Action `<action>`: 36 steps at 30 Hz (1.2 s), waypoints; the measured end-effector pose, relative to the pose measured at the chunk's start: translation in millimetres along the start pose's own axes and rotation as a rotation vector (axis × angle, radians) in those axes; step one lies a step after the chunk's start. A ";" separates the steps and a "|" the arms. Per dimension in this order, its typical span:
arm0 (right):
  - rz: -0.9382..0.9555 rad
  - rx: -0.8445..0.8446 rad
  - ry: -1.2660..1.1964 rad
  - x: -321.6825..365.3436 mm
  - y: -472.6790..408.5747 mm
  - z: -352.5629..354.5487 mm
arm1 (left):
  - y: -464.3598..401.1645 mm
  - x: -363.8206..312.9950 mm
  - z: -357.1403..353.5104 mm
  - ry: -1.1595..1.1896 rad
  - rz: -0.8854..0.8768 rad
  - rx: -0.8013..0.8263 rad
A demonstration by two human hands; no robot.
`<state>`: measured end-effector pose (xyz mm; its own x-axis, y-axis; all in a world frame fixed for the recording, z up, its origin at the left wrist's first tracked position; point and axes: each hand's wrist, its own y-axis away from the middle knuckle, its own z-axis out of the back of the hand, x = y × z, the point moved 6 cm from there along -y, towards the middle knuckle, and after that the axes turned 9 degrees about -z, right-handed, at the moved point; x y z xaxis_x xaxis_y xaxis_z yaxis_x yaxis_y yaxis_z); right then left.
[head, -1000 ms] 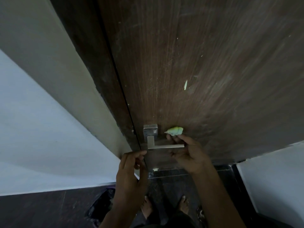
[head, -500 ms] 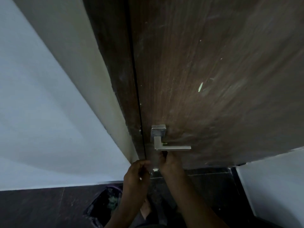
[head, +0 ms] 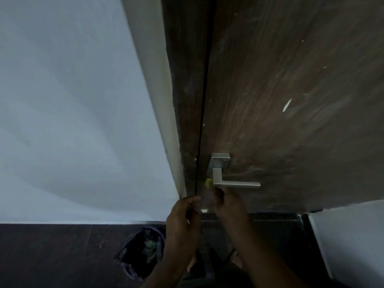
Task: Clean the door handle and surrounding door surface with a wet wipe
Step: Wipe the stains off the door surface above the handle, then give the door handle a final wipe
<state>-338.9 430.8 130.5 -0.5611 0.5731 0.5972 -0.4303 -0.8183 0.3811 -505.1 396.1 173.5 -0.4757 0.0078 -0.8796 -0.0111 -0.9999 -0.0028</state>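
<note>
The wet wipe (head: 208, 182) was a small yellow-green wad pressed against the door (head: 291, 100), just left of the handle's (head: 232, 179) upright part and close to the door's left edge. I held it in my right hand (head: 226, 202), fingers bunched together and pinching the wad from below, though the blur there hid exactly how they closed. That hand sat right under the near corner of the handle, where the lever turns and runs out to the right. The lever was level, and its square plate (head: 220, 163) was fixed flat to the door just above.

My left hand (head: 182, 217) was beside the right one, a little lower, at the dark gap (head: 204, 100) between the door's edge and the frame (head: 182, 100). Its fingers were curled in; I could not tell whether they gripped the door's edge or only rested against it.

The brown wood around the handle showed pale smears and a few light specks, with one longer pale fleck (head: 287, 104) up and to the right. To the left of the frame stood a white wall (head: 72, 100). Below it, on the dark floor (head: 52, 256), sat a dark bag (head: 143, 250) with something greenish inside, near my left forearm. Another white surface (head: 349, 235) stood at the lower right.
</note>
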 end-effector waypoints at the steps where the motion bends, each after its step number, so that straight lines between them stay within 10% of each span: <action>1: -0.008 0.123 0.009 11.7 1.7 -10.4 | 0.2 -1.4 0.5 0.000 -0.007 -0.006; 4: -0.021 0.399 -0.145 41.8 8.7 -44.0 | -0.4 -5.9 6.3 -0.007 -0.048 -0.046; 19: -0.018 -0.294 -0.398 -33.2 -3.5 99.4 | -1.0 -10.3 -19.2 0.033 -0.035 0.131; 25: -0.017 -0.080 -0.290 -14.0 -4.0 47.8 | -1.1 -14.5 -26.6 0.014 -0.033 0.151; 31: 0.014 -0.184 -0.514 -38.2 -15.7 110.4 | 4.6 -6.9 -19.6 0.067 -0.023 0.121; 36: 0.041 -0.205 -0.218 -25.8 -16.3 61.4 | 6.6 8.3 -25.7 0.116 0.032 0.088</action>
<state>-274.0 426.7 152.2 -0.4257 0.4987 0.7550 -0.5564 -0.8023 0.2162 -486.5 389.3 154.0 -0.3721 -0.0300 -0.9277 -0.0773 -0.9950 0.0631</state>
